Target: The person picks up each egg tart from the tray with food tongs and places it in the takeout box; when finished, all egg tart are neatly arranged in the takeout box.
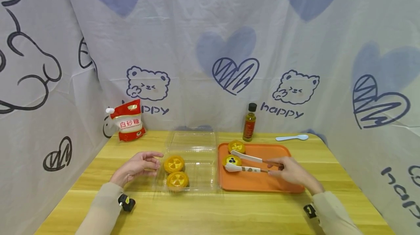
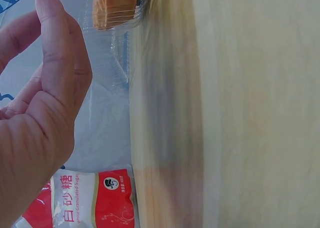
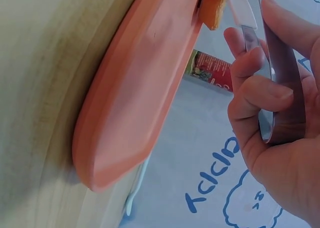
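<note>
My right hand point(image 1: 288, 169) grips a pair of white tongs point(image 1: 246, 162), fingers curled round the metal handles point(image 3: 272, 87). The tong tips sit either side of a yellow tart with dark berries point(image 1: 232, 160) on the orange tray point(image 1: 259, 184). A second tart point(image 1: 236, 146) lies at the tray's back edge. My left hand point(image 1: 139, 165) hovers with relaxed fingers beside a clear plastic box point(image 1: 197, 176) holding two yellow tarts point(image 1: 174, 164) point(image 1: 177, 180). In the left wrist view the left hand point(image 2: 45, 102) holds nothing.
A red and white sugar pouch point(image 1: 128, 120) stands at the back left. A small brown bottle point(image 1: 249, 122) stands behind the tray, and a pale blue spoon point(image 1: 292, 137) lies at the back right. Printed cloth walls surround the wooden table point(image 1: 210, 213).
</note>
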The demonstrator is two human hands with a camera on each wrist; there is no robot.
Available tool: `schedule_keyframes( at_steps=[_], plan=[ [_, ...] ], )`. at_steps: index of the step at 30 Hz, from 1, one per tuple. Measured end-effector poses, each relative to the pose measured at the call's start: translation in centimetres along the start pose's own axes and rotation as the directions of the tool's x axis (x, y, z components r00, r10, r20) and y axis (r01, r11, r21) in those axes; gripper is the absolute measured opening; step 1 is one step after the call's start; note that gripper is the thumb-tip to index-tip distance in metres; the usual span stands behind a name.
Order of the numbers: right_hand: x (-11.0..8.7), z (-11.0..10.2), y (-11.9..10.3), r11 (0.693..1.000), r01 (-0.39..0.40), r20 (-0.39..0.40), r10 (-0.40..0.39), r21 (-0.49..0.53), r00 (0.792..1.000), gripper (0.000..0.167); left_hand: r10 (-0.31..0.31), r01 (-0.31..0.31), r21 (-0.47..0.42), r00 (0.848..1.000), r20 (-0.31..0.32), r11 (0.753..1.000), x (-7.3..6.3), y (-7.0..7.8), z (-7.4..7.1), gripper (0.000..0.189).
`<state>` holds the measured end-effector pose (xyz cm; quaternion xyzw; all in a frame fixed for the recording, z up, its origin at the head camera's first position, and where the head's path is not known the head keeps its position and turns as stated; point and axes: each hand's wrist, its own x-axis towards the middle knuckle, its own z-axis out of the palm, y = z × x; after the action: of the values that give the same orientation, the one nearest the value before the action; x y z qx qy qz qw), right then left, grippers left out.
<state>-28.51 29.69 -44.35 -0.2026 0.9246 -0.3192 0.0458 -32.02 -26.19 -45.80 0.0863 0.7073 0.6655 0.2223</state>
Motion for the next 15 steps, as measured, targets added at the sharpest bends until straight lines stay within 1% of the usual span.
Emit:
schedule_keyframes(
  at_steps=[6,11,15],
  plan=[
    [-0.36,-0.19,-0.1,1.0,0.006,-0.009,-0.007,-0.01,1.0,0.045,-0.002,0.002,0.001,1.0,0.003,1.0,0.09,0.08,0.01,0.062],
    [-0.68,-0.4,-0.15,1.0,-0.002,-0.033,0.002,0.001,0.999,0.044,-0.002,0.002,0.002,1.0,0.002,1.0,0.11,0.13,0.02,0.063],
    [-0.74,-0.6,-0.2,1.0,-0.01,-0.034,0.01,-0.004,0.999,0.043,-0.004,0.004,0.001,1.0,0.002,1.0,0.08,0.11,-0.01,0.063]
  ],
)
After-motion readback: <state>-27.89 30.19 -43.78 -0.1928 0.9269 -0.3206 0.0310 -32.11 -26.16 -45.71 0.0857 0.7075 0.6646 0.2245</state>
